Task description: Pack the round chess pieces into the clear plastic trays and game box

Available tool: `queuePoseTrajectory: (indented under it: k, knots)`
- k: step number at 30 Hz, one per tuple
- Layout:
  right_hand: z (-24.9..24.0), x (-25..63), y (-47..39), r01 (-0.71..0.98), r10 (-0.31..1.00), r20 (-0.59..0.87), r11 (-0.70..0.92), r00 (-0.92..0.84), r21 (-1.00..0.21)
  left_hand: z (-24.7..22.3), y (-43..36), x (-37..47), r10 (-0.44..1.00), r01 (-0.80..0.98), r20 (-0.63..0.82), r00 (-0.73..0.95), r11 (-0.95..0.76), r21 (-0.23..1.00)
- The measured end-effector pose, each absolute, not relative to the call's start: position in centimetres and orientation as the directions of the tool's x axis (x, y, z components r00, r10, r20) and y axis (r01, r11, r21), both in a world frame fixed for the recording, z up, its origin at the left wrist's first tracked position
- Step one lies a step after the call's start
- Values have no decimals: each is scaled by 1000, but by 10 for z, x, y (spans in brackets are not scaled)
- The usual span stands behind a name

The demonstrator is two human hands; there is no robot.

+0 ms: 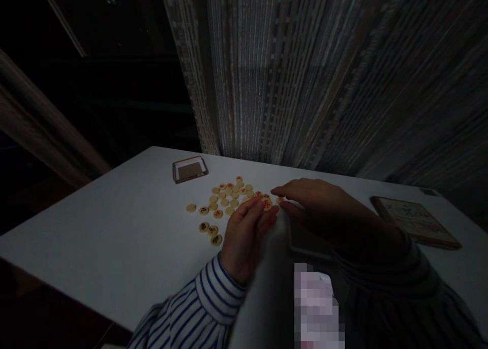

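Round Chinese chess pieces [224, 202] lie in a loose spread on the white table, some marked in red or black, others showing plain faces. My left hand [244, 232] is closed on a chess piece [267, 203] with a red character, held by thumb and fingers above the near right side of the spread. To its right, my right hand [310, 199] hovers with thumb and fingers apart and nothing visible between them. Another red-marked piece [280, 200] shows just beyond its fingertips. Part of the spread is hidden behind my left hand.
An open shallow box [189, 179] sits at the table's back left. A flat box lid with a picture [417, 222] lies at the right. The white table [114, 227] reaches back to a striped string curtain [251, 74]. The room is dim.
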State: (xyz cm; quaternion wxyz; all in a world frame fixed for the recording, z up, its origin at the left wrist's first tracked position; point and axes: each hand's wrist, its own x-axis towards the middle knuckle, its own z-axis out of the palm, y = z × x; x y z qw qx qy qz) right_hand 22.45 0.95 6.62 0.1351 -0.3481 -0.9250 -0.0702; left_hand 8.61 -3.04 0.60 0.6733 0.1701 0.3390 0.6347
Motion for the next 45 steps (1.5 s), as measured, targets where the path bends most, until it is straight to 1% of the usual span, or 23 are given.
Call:
queuePoseTrajectory:
  k: [3,8,12,15,17,20,23,27,29,31,34,36,38,40,42,45]
  knots:
    - [62,227,10,667,635,267,744,-725,39,8,-29,94,970,-756,-244,0,160,635]
    - [60,231,8,672,654,228,740,-722,6,11,-27,103,974,-754,-224,24,165,636]
    - [54,237,5,692,656,303,721,-691,19,11,-24,108,986,-725,-157,65,154,671]
    - [49,242,3,716,667,342,698,-662,24,9,-22,113,985,-689,-162,56,156,708]
    - [48,244,2,736,686,347,677,-640,18,7,-21,116,984,-673,-170,50,159,722]
    - [47,248,1,770,718,350,638,-602,17,5,-20,119,988,-665,-129,86,154,731]
    - [44,253,0,771,726,329,637,-604,10,0,-18,121,988,-641,-108,108,152,753]
    - [38,261,-6,751,723,333,657,-605,-62,-10,-19,122,988,-580,-82,128,141,802]
    - [36,264,-9,741,724,342,663,-599,-108,-14,-18,121,993,-507,-57,108,104,855]
    - [35,266,-13,736,727,362,662,-584,-141,-18,-17,118,997,-396,-33,65,56,916]
    - [32,274,-17,731,727,429,654,-536,-196,-26,-13,113,1000,-198,1,0,-1,980]
    - [26,281,-21,724,733,471,644,-491,-246,-33,-10,110,996,-26,74,-39,-75,997]
    - [17,292,-25,737,760,489,606,-428,-298,-39,-9,108,984,177,171,-53,-159,971]
    - [7,302,-28,758,786,496,564,-369,-329,-43,-10,108,974,325,224,-23,-205,923]
    - [-2,310,-32,780,816,472,520,-334,-347,-46,-12,109,969,402,246,21,-234,885]
    - [-13,315,-34,781,825,474,503,-307,-369,-50,-15,111,957,435,280,76,-285,854]
